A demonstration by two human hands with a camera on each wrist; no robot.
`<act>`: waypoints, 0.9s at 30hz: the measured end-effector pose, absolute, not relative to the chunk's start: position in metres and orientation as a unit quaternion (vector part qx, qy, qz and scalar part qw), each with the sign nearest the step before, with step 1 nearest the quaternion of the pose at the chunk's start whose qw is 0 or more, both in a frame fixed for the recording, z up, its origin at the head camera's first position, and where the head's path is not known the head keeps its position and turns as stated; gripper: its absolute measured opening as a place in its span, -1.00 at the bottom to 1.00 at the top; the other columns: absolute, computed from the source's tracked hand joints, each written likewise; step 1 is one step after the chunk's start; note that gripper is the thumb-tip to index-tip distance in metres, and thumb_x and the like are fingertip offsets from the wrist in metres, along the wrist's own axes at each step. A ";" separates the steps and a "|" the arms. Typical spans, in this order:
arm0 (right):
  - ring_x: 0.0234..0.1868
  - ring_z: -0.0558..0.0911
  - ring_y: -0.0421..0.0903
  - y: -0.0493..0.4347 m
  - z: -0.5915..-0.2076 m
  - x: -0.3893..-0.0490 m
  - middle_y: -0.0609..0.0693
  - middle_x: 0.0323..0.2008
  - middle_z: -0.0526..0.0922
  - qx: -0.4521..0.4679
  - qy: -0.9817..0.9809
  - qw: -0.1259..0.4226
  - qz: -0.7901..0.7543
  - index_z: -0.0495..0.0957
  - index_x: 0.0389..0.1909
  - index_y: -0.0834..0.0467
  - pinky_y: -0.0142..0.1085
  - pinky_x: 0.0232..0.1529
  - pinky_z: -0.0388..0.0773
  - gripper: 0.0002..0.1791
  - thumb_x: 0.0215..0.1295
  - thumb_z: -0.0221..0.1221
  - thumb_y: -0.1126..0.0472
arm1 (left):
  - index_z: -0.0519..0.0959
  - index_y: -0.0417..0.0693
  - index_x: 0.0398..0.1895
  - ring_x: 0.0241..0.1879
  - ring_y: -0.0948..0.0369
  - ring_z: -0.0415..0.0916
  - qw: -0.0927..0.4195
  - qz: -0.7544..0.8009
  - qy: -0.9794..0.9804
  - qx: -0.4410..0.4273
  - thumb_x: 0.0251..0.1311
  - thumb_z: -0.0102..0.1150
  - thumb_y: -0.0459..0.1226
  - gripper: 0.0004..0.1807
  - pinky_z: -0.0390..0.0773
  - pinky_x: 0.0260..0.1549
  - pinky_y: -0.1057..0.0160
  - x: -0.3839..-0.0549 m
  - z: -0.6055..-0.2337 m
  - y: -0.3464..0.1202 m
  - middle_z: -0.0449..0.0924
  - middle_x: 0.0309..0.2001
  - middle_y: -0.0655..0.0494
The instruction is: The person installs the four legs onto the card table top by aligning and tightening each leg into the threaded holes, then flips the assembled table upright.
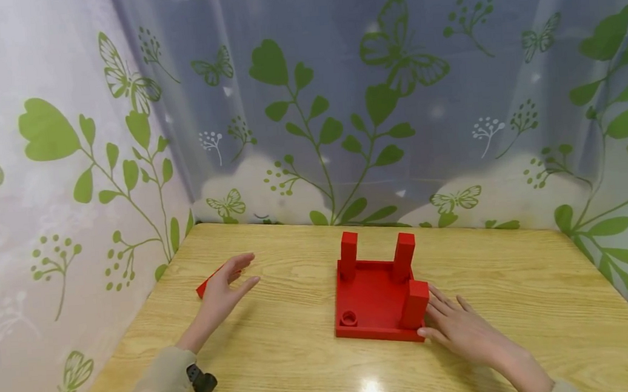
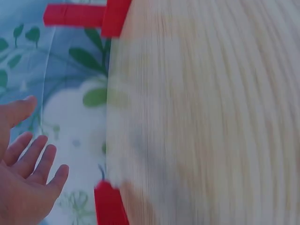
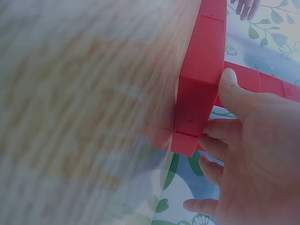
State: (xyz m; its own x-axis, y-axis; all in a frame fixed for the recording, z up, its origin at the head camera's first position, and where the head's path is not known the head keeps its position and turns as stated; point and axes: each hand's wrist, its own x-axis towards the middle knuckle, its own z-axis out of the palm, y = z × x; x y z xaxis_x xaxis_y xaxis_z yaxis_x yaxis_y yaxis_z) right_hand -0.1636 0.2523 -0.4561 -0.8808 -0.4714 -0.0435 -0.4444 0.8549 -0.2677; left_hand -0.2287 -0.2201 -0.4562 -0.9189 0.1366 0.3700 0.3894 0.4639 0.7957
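Observation:
A red square tabletop piece [image 1: 374,295] with a raised rim lies on the wooden table, its inner side up. Three red legs stand upright at its corners: back left [image 1: 349,255], back right [image 1: 404,256] and front right [image 1: 415,305]. The front left corner shows a bare round socket [image 1: 348,319]. My right hand [image 1: 468,334] rests against the right side, thumb at the front right corner, fingers extended and spread along the edge. Off to the left, my left hand [image 1: 225,293] hovers with fingers apart, overlapping a loose red block [image 1: 204,287] lying beyond it.
The wooden table [image 1: 282,362] reaches back to a patterned curtain [image 1: 309,129] with green leaves and butterflies. Another curtain side [image 1: 72,176] closes in on the left. A black wrist device [image 1: 201,381] sits on the left sleeve.

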 end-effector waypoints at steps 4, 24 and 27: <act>0.52 0.16 0.32 0.253 -0.457 -0.163 0.32 0.49 0.23 -0.242 0.961 0.047 -0.123 0.32 0.45 0.32 0.43 0.36 0.08 -0.18 0.48 0.02 -0.26 | 0.43 -0.26 0.35 0.30 -0.19 0.43 0.131 -0.458 -0.871 -0.120 0.28 0.35 -0.33 -0.41 0.45 0.24 -0.22 -0.232 -0.458 -0.244 0.49 0.30 -0.26; 0.52 0.17 0.30 0.254 -0.458 -0.164 0.32 0.48 0.25 -0.246 0.961 0.038 -0.122 0.33 0.44 0.32 0.44 0.34 0.12 -0.20 0.49 0.03 -0.24 | 0.43 -0.43 0.24 0.08 -0.27 0.50 0.065 -0.360 -0.931 -0.009 0.20 0.39 -0.37 -0.42 0.53 0.09 -0.21 -0.236 -0.469 -0.289 0.52 0.15 -0.43; 0.52 0.17 0.30 0.254 -0.457 -0.164 0.32 0.48 0.26 -0.248 0.961 0.035 -0.119 0.34 0.43 0.33 0.43 0.35 0.12 -0.21 0.49 0.03 -0.23 | 0.46 -0.42 0.18 0.04 -0.26 0.51 0.062 -0.352 -0.934 0.006 0.21 0.37 -0.37 -0.48 0.52 0.06 -0.21 -0.236 -0.470 -0.290 0.54 0.11 -0.43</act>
